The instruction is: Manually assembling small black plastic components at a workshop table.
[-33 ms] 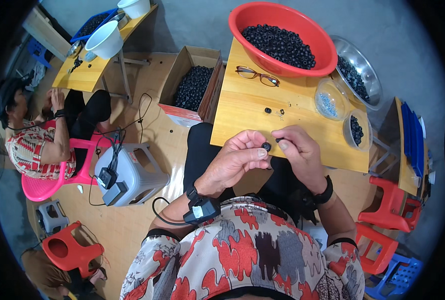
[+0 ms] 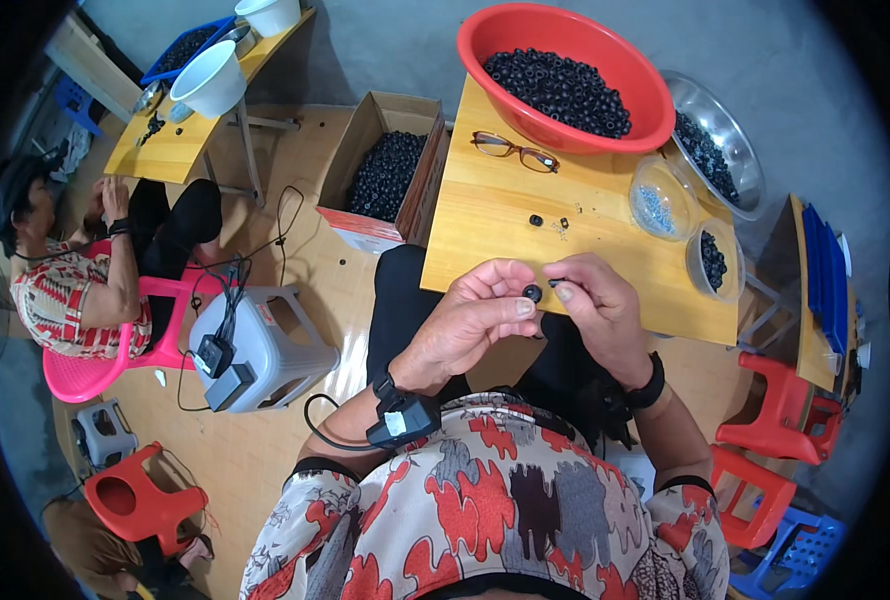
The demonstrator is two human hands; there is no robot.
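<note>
My left hand [image 2: 485, 312] pinches a small round black ring-shaped part [image 2: 532, 293] between thumb and fingertips, just off the table's near edge. Close beside it, my right hand [image 2: 602, 305] is closed on a small dark piece [image 2: 555, 282], too small to name, held between thumb and forefinger. The two pieces are apart. On the wooden table [image 2: 485, 220] beyond my hands lie a loose black part [image 2: 536, 220] and some tiny bits [image 2: 563, 226]. A clear bowl of small bluish pieces [image 2: 655, 209] and another clear bowl of black parts [image 2: 713, 262] stand at the right.
A large red basin [image 2: 645, 110] of black parts, a metal bowl [image 2: 750, 190] and eyeglasses [image 2: 515, 152] are on the table. Left of it is a full cardboard box [image 2: 420, 215]. A grey stool [image 2: 275, 340] and cables stand near a seated person [image 2: 75, 290]. Red stools [image 2: 765, 410] are at right.
My right hand has shifted very slightly, and its dark piece now shows more beyond the thumb. My left hand keeps its hold on the black ring-shaped part.
</note>
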